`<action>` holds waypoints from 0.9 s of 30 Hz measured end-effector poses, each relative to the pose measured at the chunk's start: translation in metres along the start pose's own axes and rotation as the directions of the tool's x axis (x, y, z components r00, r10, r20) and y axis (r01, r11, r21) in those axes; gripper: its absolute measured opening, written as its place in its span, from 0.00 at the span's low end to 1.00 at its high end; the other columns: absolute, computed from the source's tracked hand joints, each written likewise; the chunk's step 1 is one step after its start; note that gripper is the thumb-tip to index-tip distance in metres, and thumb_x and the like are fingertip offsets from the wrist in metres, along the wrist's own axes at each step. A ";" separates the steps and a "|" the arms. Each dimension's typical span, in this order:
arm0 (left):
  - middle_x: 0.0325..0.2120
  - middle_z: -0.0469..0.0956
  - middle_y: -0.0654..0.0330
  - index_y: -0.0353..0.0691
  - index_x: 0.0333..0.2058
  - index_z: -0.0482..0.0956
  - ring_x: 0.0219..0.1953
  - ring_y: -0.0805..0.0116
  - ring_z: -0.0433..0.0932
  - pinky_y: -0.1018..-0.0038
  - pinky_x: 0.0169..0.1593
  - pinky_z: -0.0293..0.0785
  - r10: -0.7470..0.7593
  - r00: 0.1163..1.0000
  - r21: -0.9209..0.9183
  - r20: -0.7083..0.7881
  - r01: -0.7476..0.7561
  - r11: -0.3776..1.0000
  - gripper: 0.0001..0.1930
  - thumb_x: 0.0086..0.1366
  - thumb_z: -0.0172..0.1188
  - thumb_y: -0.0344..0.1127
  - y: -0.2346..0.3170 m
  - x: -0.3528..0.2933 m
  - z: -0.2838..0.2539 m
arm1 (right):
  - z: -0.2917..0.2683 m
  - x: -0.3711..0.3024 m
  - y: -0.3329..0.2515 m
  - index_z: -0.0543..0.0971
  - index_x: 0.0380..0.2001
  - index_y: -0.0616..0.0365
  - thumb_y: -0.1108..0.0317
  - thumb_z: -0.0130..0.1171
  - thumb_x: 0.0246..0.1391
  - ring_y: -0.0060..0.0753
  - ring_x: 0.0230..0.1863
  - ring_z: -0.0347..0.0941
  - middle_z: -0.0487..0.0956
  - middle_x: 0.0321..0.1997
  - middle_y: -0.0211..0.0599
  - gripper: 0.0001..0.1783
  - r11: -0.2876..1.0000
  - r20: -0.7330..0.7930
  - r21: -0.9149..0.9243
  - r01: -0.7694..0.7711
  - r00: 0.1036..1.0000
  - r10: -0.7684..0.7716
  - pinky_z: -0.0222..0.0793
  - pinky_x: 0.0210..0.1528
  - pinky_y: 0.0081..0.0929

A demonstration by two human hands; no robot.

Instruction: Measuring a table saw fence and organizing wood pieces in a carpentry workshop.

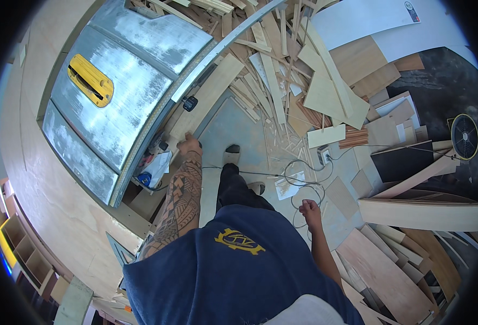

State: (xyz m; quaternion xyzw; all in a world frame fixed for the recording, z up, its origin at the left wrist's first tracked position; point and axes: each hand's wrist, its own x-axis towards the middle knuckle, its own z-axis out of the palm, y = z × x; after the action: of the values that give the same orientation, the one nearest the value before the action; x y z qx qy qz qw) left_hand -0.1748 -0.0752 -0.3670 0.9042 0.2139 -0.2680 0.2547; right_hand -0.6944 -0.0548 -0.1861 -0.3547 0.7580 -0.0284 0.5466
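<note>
A table saw (136, 59) with a worn grey metal top stands to my left. Its yellow insert (90, 80) surrounds a dark slot. My left hand (189, 145) reaches below the saw's front rail (195, 70), at the near end of a pale wooden board (209, 95). Its fingers are curled, and what they grip is hidden. A small dark round part shows by the knuckles. A black knob (190, 103) sits on the rail farther along. My right hand (310, 213) hangs at my right side, fingers curled in, with nothing visible in them.
Wood offcuts (271, 70) are heaped ahead. A looped black cable (304, 181) lies on the floor near my feet, beside a power socket box (324, 157). A round fan (465, 136) and curved wooden panels (423, 213) stand at right. Stacked boards (382, 265) lie near right.
</note>
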 end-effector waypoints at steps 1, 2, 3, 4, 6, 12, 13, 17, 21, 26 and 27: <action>0.52 0.74 0.37 0.31 0.63 0.60 0.54 0.44 0.76 0.53 0.55 0.76 -0.067 0.998 -0.069 0.001 0.067 0.995 0.37 0.67 0.55 0.54 -0.002 0.002 0.005 | 0.004 -0.001 -0.006 0.76 0.48 0.58 0.53 0.57 0.63 0.24 0.34 0.76 0.81 0.35 0.34 0.20 1.000 0.015 -0.003 0.013 1.000 -0.013 0.67 0.37 0.23; 0.52 0.74 0.37 0.31 0.63 0.60 0.54 0.44 0.76 0.53 0.55 0.76 -0.068 0.998 -0.068 0.002 0.068 0.995 0.37 0.67 0.55 0.54 0.001 0.002 0.010 | 0.006 -0.001 -0.006 0.76 0.48 0.58 0.53 0.57 0.63 0.24 0.35 0.76 0.81 0.35 0.34 0.20 1.000 0.023 -0.007 0.023 0.999 -0.023 0.67 0.37 0.23; 0.51 0.75 0.40 0.30 0.62 0.62 0.53 0.47 0.77 0.53 0.53 0.76 -0.192 0.971 -0.280 0.142 0.226 0.933 0.37 0.66 0.57 0.55 0.005 0.002 0.016 | 0.008 -0.003 -0.005 0.76 0.48 0.58 0.53 0.57 0.63 0.24 0.35 0.76 0.81 0.35 0.34 0.20 1.000 0.021 -0.008 0.021 1.000 -0.021 0.67 0.37 0.23; 0.49 0.76 0.43 0.30 0.60 0.64 0.51 0.50 0.78 0.53 0.51 0.77 -0.276 0.913 -0.451 0.301 0.392 0.802 0.37 0.65 0.58 0.56 0.007 0.001 0.022 | 0.011 -0.005 -0.004 0.76 0.48 0.58 0.53 0.57 0.63 0.24 0.35 0.76 0.81 0.35 0.34 0.20 0.999 0.020 -0.002 0.038 0.999 -0.037 0.67 0.38 0.23; 0.45 0.77 0.51 0.34 0.53 0.69 0.46 0.56 0.79 0.56 0.50 0.77 -0.256 0.890 -0.456 0.378 0.419 0.785 0.29 0.68 0.54 0.57 0.011 -0.002 0.034 | 0.014 -0.005 0.001 0.76 0.48 0.57 0.53 0.57 0.64 0.25 0.35 0.76 0.81 0.35 0.34 0.20 0.999 0.007 0.006 0.052 0.999 -0.052 0.67 0.38 0.24; 0.38 0.75 0.58 0.38 0.47 0.73 0.35 0.62 0.76 0.57 0.43 0.78 -0.087 0.841 -0.776 0.535 0.529 0.345 0.25 0.69 0.56 0.56 -0.012 0.067 0.073 | 0.017 -0.009 0.020 0.76 0.48 0.59 0.53 0.57 0.64 0.25 0.35 0.76 0.82 0.35 0.34 0.21 0.999 0.068 -0.045 -0.010 0.998 0.013 0.68 0.38 0.23; 0.36 0.74 0.59 0.39 0.46 0.72 0.33 0.63 0.75 0.58 0.42 0.78 -0.094 0.807 -0.752 0.583 0.579 0.314 0.22 0.70 0.55 0.55 -0.006 0.060 0.072 | 0.016 -0.013 0.026 0.76 0.48 0.59 0.53 0.57 0.64 0.25 0.35 0.76 0.82 0.35 0.34 0.21 0.998 0.039 -0.053 -0.029 0.999 0.031 0.68 0.37 0.24; 0.36 0.75 0.58 0.38 0.47 0.73 0.32 0.63 0.76 0.60 0.39 0.79 -0.098 0.836 -0.747 0.539 0.529 0.403 0.23 0.70 0.56 0.55 -0.022 0.050 0.056 | 0.015 -0.016 0.030 0.76 0.48 0.59 0.53 0.56 0.64 0.25 0.35 0.77 0.82 0.35 0.34 0.21 0.994 0.033 -0.075 -0.077 0.996 0.079 0.68 0.37 0.24; 0.37 0.78 0.59 0.42 0.45 0.74 0.34 0.64 0.78 0.61 0.41 0.80 -0.181 0.865 -0.746 0.468 0.496 0.443 0.23 0.72 0.49 0.59 -0.052 0.059 0.040 | 0.019 -0.011 0.018 0.76 0.48 0.64 0.57 0.57 0.64 0.28 0.35 0.77 0.80 0.35 0.38 0.21 0.988 0.038 -0.123 -0.090 0.995 0.095 0.73 0.41 0.26; 0.39 0.76 0.54 0.31 0.49 0.72 0.35 0.58 0.80 0.55 0.41 0.82 -0.096 0.863 -0.791 0.496 0.495 0.361 0.26 0.71 0.54 0.53 -0.049 0.028 0.041 | 0.027 0.000 0.002 0.76 0.48 0.58 0.53 0.57 0.63 0.24 0.35 0.77 0.81 0.34 0.32 0.20 0.996 0.074 -0.085 -0.030 0.997 0.036 0.68 0.38 0.23; 0.39 0.76 0.54 0.31 0.49 0.72 0.35 0.58 0.80 0.55 0.41 0.82 -0.110 0.870 -0.805 0.480 0.487 0.340 0.26 0.71 0.54 0.53 -0.041 0.025 0.040 | 0.029 0.000 -0.004 0.76 0.48 0.58 0.53 0.57 0.63 0.24 0.35 0.77 0.81 0.34 0.32 0.20 0.994 0.095 -0.108 -0.021 0.995 0.032 0.68 0.38 0.23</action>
State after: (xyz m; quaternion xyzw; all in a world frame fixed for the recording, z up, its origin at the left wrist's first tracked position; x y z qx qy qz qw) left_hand -0.1924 -0.0601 -0.4253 0.4986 0.4411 -0.3023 0.6822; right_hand -0.6678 -0.0481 -0.1962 -0.3744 0.7357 0.0367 0.5632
